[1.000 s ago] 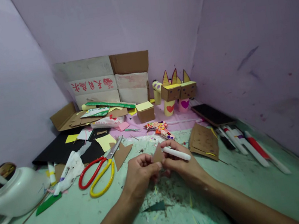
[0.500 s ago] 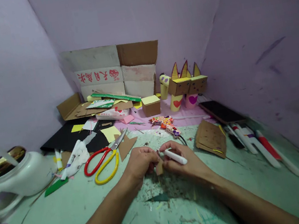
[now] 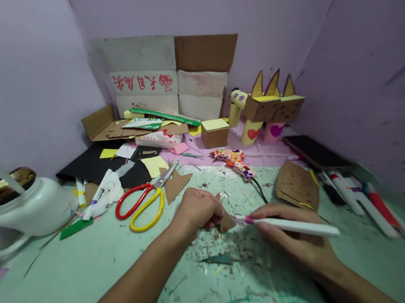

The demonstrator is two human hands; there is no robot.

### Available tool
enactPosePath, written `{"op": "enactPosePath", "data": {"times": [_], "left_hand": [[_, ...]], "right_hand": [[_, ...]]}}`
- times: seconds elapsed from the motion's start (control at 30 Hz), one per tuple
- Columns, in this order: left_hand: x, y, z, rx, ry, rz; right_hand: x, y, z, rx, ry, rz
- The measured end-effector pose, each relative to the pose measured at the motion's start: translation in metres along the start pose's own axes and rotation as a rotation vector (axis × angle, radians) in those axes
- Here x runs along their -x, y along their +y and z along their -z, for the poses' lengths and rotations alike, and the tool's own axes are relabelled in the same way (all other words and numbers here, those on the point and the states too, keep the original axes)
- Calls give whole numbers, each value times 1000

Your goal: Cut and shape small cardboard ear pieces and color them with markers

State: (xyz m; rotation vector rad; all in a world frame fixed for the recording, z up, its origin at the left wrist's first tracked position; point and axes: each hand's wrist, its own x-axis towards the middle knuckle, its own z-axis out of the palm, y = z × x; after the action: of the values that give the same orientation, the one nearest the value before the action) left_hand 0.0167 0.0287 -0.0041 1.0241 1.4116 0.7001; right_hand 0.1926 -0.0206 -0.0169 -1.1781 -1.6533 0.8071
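Note:
My left hand [image 3: 201,210] is closed on a small pointed piece of brown cardboard [image 3: 226,221], held just above the green tabletop [image 3: 161,276]. A white marker [image 3: 294,225] with a pink tip end lies between the thumb and fingers of my right hand [image 3: 296,236]. Its tip points left, at the cardboard's right edge; whether it touches cannot be made out. Below the hands lies a dark green pointed scrap [image 3: 219,259] among many small bits. Scissors [image 3: 148,198] with one red and one yellow handle rest left of my left hand, beside a brown cardboard offcut [image 3: 177,183].
A white teapot-shaped cup [image 3: 38,210] stands far left. Box-headed cardboard figures [image 3: 262,107] and a small cardboard box [image 3: 215,134] are at the back. A patterned glue gun [image 3: 235,161] lies ahead; a brown cardboard piece [image 3: 296,187] and several markers [image 3: 373,211] are on the right.
My right hand has moved right and turned the marker so its pink tip faces the cardboard. The hands have drawn apart. The whole view has shifted a little.

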Motion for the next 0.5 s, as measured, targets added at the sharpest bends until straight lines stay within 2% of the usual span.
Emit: {"op": "enactPosePath", "data": {"times": [0.13, 0.27, 0.5], "left_hand": [[1, -1, -1, -41, -12, -51], [-1, -4, -2, -72, -10, -71], [-5, -6, -2, -92, -19, -64]], "right_hand": [[0, 3, -7, 78, -168, 60], [1, 7, -10, 82, -192, 72], [2, 7, -9, 93, -240, 178]]}}
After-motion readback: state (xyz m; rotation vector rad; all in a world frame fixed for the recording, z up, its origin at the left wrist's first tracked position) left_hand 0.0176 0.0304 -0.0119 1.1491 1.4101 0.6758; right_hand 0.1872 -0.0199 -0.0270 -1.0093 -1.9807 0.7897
